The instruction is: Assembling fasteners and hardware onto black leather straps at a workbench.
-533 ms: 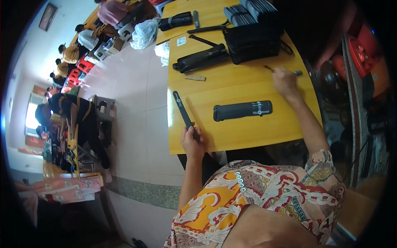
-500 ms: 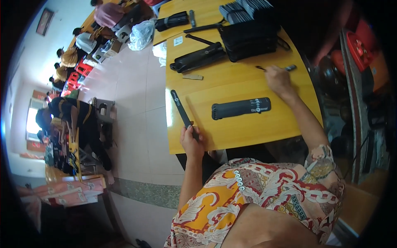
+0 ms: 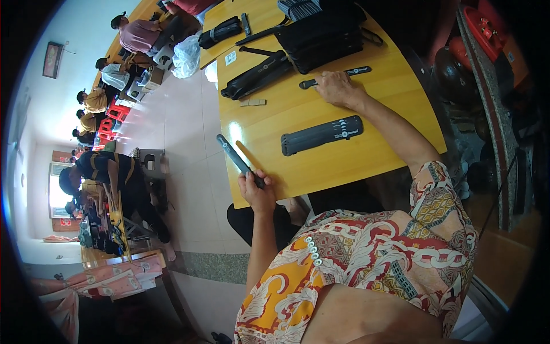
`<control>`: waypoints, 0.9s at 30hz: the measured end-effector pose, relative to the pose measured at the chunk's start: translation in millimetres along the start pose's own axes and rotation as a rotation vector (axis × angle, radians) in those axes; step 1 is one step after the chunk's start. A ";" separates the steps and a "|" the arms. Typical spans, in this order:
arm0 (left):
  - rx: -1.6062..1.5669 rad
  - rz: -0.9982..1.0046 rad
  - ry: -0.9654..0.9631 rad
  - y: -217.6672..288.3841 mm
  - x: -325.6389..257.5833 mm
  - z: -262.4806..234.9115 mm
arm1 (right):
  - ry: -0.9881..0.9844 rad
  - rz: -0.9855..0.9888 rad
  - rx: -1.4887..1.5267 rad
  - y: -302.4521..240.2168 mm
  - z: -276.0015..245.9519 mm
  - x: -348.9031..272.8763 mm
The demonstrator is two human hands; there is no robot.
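A narrow black strip (image 3: 232, 152) with a small white mark and a rounded end slants up from my left hand (image 3: 256, 189). The fingers are closed around its lower end, above the near left of the table. Farther off, my right hand (image 3: 339, 90) is closed over another black strip (image 3: 359, 70), whose rounded ends stick out on both sides of the fingers. Between the hands lies a wider flat black piece (image 3: 312, 137) with white print. Beyond the right hand stands a thick stack of black pieces (image 3: 321, 46), and left of it rests a long black bundle (image 3: 258, 78).
On the yellow table (image 3: 344, 166) are a small tan strip (image 3: 253, 102), a white label (image 3: 230, 58) and another black roll (image 3: 220, 31) at the far left. A clear plastic bag (image 3: 187, 56) hangs beyond. Other people work at tables to the left; one (image 3: 109, 172) bends forward.
My right hand has moved left, and more of the strip under it shows. My left hand still holds its strip, now tilted further left. The whole view has shifted slightly.
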State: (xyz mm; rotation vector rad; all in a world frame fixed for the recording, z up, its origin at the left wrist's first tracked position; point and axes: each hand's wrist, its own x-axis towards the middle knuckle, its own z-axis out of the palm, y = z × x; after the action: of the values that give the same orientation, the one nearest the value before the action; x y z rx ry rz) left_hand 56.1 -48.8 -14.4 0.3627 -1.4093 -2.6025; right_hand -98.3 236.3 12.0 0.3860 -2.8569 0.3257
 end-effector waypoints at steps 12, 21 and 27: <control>-0.079 -0.030 -0.021 0.5 2.8 -4.2 | -0.056 -0.058 -0.053 10.5 3.7 6.5; -0.426 -0.266 -0.117 -9.4 11.4 -11.4 | 0.011 -0.063 0.624 -75.5 -18.6 -66.1; -0.470 -0.234 -0.217 -11.5 3.9 -6.6 | -0.258 -0.143 1.190 -150.6 -9.3 -111.4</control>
State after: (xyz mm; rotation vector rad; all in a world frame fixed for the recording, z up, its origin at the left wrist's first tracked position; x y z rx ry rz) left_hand 54.0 -48.8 -28.0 0.1918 -0.7936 -3.1291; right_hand 50.8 122.8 19.5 0.8455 -2.4726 2.0406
